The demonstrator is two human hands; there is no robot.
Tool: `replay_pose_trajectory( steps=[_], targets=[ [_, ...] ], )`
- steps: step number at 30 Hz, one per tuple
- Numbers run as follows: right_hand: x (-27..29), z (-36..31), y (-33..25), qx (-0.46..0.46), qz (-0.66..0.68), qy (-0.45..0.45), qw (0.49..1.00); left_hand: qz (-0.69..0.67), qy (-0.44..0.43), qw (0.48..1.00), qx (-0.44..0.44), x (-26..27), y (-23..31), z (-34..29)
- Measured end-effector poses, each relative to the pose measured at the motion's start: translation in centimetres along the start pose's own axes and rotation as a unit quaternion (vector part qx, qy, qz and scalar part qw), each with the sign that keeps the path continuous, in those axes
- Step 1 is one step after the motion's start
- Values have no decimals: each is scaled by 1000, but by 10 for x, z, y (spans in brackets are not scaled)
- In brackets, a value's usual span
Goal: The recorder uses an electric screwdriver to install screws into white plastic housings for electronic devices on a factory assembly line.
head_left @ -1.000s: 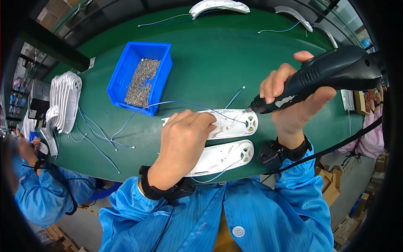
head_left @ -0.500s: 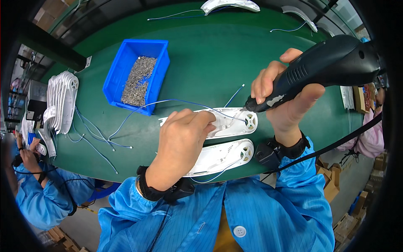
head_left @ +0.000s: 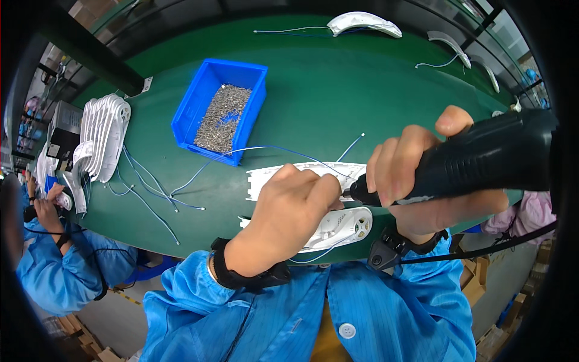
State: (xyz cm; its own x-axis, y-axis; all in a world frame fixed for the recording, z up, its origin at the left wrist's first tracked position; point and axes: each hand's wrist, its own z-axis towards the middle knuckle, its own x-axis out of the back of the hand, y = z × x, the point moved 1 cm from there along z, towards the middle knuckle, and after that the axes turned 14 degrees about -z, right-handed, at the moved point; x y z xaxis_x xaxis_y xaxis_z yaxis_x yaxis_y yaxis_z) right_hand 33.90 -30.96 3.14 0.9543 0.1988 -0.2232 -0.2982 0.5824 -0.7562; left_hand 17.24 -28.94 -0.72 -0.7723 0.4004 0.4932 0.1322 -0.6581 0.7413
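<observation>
My right hand [head_left: 407, 172] is wrapped round a black electric screwdriver [head_left: 491, 160], held nearly level with its tip pointing left. The tip meets the near edge of a long white plastic housing [head_left: 262, 179], whose right end is hidden behind the hand. My left hand [head_left: 295, 208] lies over this housing, fingers bent together and fingertips beside the screwdriver's bit. What they pinch, if anything, is hidden. A second white housing [head_left: 347, 223] lies just nearer to me, partly under my left hand. A thin blue-and-white cable [head_left: 274, 146] runs leftward from the upper housing.
A blue bin [head_left: 256, 99] of small screws [head_left: 223, 120] stands beyond my left hand. Stacked white housings [head_left: 105, 136] with trailing cables lie at the left. Curved white parts [head_left: 365, 23] rest along the far edge. A co-worker's blue sleeve [head_left: 66, 271] shows at lower left.
The screwdriver's tip has moved from the housing's round end to its near edge, and the tool is now more level. My left fingertips are now closer to the bit. The whole view has shifted.
</observation>
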Motion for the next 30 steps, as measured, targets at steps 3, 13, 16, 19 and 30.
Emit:
replay_pose_trajectory(
  steps=[3, 13, 16, 19, 30],
  targets=[
    [-2, -2, -4, -27, -19, -6, 999, 10, 9, 998, -61, 0, -3, -4],
    [-13, -3, 3, -27, -29, 37, 999, 31, -17, 996, -80, 2, 1, -7],
    [-13, -4, 5, -21, -30, 20, 999, 49, 4, 995, -91, 0, 1, -8],
    [-15, -5, 3, -5, -10, 23, 1000, 4, 28, 997, -71, -2, -4, -11],
    [-5, -10, 12, 51, -17, 78, 996, 293, 57, 947, 118, 97, -50, 25]
  ],
)
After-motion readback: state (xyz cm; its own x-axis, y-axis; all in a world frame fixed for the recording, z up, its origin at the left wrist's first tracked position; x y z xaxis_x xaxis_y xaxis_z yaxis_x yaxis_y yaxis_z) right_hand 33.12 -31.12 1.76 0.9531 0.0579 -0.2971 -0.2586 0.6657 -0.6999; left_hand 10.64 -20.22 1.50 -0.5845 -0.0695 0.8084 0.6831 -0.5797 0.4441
